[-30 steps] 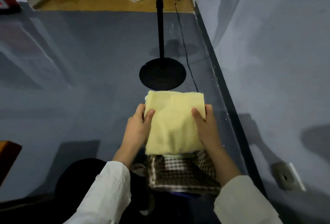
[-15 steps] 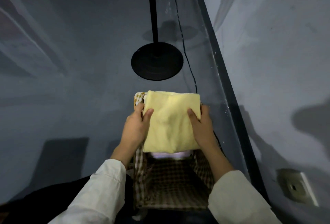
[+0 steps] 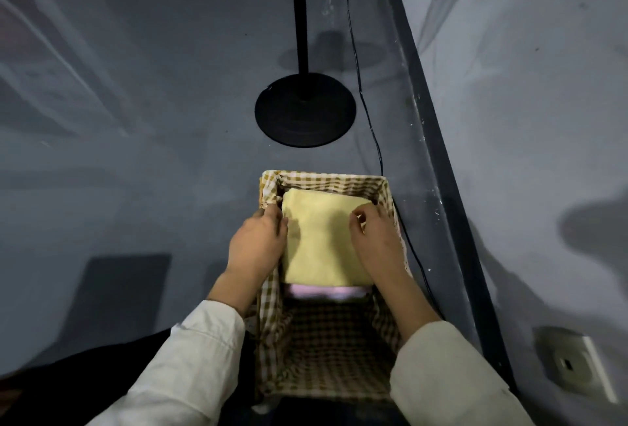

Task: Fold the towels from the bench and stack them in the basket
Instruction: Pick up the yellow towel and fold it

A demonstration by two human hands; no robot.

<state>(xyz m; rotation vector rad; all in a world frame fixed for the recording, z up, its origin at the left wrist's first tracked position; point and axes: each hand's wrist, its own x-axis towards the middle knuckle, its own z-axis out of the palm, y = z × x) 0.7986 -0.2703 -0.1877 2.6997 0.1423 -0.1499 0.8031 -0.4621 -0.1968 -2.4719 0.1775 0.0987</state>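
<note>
Yellow towel (image 3: 326,245) lies in the basket (image 3: 326,180) (over a pink towel (image 3: 326,291)). Left hand (image 3: 258,242) grips its left edge; right hand (image 3: 377,235) rests curled on top, and I cannot tell whether it grips.

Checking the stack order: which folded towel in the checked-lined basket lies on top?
The pale yellow folded towel; only a thin edge of the pink towel shows beneath it.

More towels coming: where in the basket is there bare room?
The basket's near half, between the pink towel and the near wall, is bare lining. The far half is crowded: yellow towel, left hand and right hand at its sides.
</note>
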